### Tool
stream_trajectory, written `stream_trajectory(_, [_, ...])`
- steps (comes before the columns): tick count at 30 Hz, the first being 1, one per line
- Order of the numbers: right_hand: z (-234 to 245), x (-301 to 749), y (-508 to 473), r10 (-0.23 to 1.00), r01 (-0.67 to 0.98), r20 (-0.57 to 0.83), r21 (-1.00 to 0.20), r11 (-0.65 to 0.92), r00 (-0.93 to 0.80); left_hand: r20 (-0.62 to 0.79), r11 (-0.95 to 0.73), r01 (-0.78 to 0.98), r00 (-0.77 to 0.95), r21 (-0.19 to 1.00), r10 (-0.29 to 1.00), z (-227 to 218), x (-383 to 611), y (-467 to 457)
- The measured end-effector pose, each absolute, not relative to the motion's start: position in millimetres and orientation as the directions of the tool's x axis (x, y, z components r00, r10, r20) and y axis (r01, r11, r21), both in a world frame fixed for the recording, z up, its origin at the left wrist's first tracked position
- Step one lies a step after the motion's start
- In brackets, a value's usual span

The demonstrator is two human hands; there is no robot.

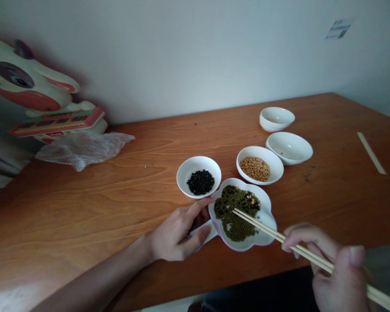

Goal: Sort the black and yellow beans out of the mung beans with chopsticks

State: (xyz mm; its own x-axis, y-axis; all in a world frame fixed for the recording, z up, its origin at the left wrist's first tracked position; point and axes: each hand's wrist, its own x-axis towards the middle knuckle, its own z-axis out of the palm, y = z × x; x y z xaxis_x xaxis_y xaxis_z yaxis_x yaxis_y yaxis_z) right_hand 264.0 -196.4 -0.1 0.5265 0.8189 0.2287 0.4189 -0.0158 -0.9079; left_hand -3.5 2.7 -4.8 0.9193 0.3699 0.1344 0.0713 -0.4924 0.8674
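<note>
My left hand (185, 229) is closed round the short handle of a white flower-shaped dish (266, 219), its index finger against the rim. Green beans (238, 227) cover much of the dish, with black beans and a few yellow ones mixed in toward the far side. In my right hand (328, 260) is a pair of wooden chopsticks (266, 230); their tips are close together over the green beans, and I see no bean between them. Just beyond the dish stand a white bowl of black beans (200, 182) and another of yellow soybeans (255, 168).
Two more white bowls stand behind, one nearer (290, 149) with a dark speck inside, one farther (276, 119). A pale strip (371, 153) lies at right. Far left, a toy dog with a keyboard (58, 123) stands behind a crumpled plastic bag (84, 149).
</note>
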Motion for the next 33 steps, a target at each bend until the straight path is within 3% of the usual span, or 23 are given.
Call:
stream_trajectory(5, [4, 253, -193, 0.815, 0.391, 0.162, -0.917, -0.084, 0.556, 0.128, -0.473, 0.067, 0.921, 0.878, 0.367, -5, -3, 3])
stream_trajectory(12, [-10, 278, -202, 0.809, 0.437, 0.262, -0.899, 0.007, 0.526, 0.134, -0.479, 0.063, 0.922, 0.875, 0.365, -5, -3, 3])
stream_trajectory(28, [3, 259, -193, 0.808, 0.421, 0.214, -0.906, -0.046, 0.549, 0.137, -0.492, 0.071, 0.917, 0.867, 0.375, -5, -3, 3])
stream_trajectory(33, [10, 243, -189, 0.845, 0.368, 0.206, -0.93, 0.011, 0.494, 0.139, -0.491, 0.062, 0.922, 0.869, 0.362, -5, -3, 3])
